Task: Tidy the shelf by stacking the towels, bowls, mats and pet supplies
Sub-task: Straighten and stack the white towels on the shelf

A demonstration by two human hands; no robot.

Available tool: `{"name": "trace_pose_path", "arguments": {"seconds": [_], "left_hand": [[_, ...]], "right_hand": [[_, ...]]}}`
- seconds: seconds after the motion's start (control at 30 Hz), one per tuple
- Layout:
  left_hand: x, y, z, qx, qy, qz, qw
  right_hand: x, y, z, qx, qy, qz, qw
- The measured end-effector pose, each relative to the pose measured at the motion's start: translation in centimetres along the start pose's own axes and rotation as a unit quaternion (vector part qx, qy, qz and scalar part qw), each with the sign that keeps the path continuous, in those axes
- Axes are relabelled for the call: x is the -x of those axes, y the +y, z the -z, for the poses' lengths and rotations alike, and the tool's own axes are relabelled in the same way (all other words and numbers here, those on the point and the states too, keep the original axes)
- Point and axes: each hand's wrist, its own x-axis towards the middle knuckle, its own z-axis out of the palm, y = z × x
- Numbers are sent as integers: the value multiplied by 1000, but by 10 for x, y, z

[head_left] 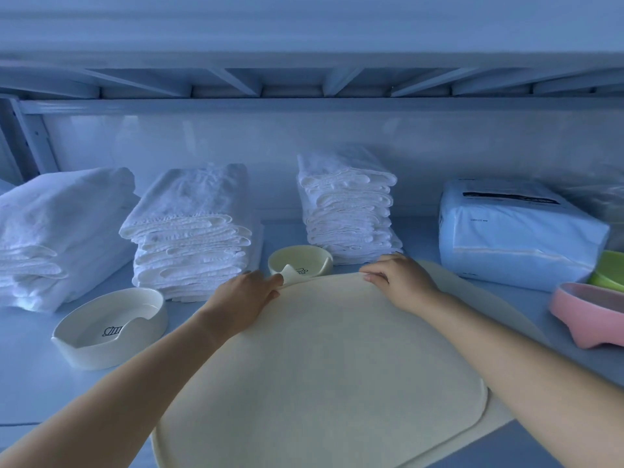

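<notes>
The fingers of the left hand (246, 292) and right hand (398, 278) curled over the far edge of a cream, rounded, soft mat (320, 366), gripping it. It lay on a 2nd matching mat (494, 422) on the pale shelf (33, 383), just beside a small cream ceramic bowl (300, 261) and near 3 stacks of folded white towels (192, 238).
</notes>
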Motion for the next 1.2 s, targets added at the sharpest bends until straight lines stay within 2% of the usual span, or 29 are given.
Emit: {"name": "trace_pose_path", "arguments": {"seconds": [0.2,0.37,0.67,0.97,1.2], "left_hand": [[6,0,-13,-49,11,9,999],[10,32,-7,31,30,-41,998],[30,112,7,130,-48,-97,986],[58,159,15,134,-50,-37,989],[91,190,22,145,-39,23,988]], "right_hand": [[13,-4,-15,1,-39,-37,999],[33,-2,-9,-27,-15,-42,999],[88,0,11,-75,-23,-9,997],[130,10,35,-101,-77,57,990],[157,28,50,-116,-190,78,972]]}}
